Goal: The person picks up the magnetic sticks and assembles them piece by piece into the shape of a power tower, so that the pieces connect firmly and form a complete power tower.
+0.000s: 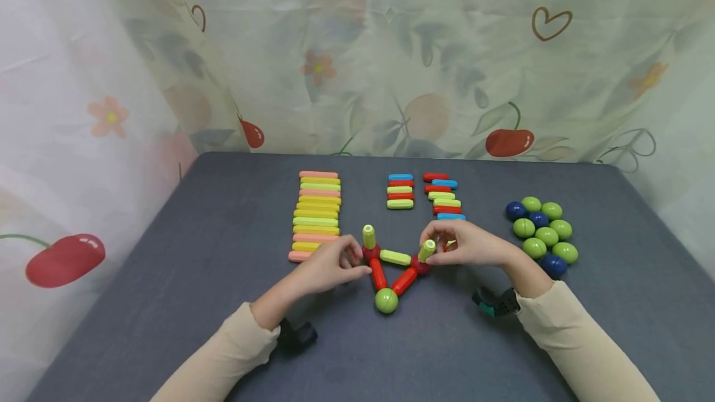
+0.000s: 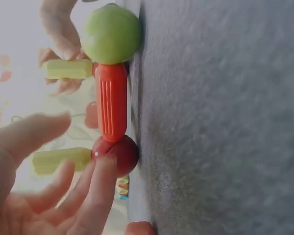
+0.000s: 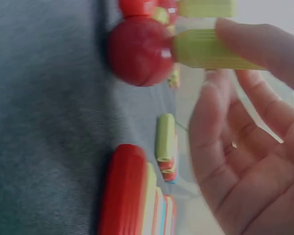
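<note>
A triangle of rods and balls lies between the hands. Two red rods (image 1: 378,274) run from a green ball (image 1: 386,301) to two dark red balls (image 2: 126,161), which a yellow-green rod (image 1: 395,258) links across the back. From each dark red ball a short yellow-green rod stands upright. My left hand (image 1: 335,263) is beside the left ball, fingertips at its surface and thumb apart. On the right, my right hand (image 1: 469,244) pinches the upright yellow-green rod (image 3: 203,48) between thumb and index finger, the other fingers spread loosely.
A long row of pink and yellow rods (image 1: 315,213) lies back left. Two shorter rows of red, blue and yellow-green rods (image 1: 400,191) are behind the triangle. Green and dark blue balls (image 1: 546,236) cluster at the right. A patterned curtain (image 1: 368,48) hangs behind the grey table (image 1: 436,352).
</note>
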`<action>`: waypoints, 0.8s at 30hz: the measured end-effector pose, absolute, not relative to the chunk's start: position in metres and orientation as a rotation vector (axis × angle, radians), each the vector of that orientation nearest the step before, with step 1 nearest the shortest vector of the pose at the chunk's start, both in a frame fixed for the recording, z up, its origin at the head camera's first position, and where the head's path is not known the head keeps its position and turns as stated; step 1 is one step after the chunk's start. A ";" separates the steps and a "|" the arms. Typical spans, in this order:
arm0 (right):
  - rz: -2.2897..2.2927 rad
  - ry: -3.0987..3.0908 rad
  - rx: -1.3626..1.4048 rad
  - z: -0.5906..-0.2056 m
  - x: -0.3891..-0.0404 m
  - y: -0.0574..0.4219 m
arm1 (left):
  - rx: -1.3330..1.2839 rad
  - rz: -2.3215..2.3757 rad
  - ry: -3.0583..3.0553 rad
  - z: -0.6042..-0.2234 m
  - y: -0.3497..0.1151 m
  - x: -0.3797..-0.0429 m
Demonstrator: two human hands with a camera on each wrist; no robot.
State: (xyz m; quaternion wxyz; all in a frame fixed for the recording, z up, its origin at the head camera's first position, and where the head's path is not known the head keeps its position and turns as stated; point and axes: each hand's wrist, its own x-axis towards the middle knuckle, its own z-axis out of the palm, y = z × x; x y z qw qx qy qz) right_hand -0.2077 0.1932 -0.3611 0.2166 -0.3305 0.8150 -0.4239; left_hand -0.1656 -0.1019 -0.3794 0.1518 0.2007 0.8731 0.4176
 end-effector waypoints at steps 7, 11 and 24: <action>-1.180 2.277 -0.910 -0.363 -0.206 0.190 | 0.522 1.250 2.645 -0.381 -0.093 -0.174; -1.171 2.285 -0.905 -0.364 -0.207 0.187 | 0.557 1.187 2.649 -0.381 -0.093 -0.176; -1.130 2.264 -0.957 -0.363 -0.219 0.167 | 0.727 1.047 2.552 -0.379 -0.114 -0.168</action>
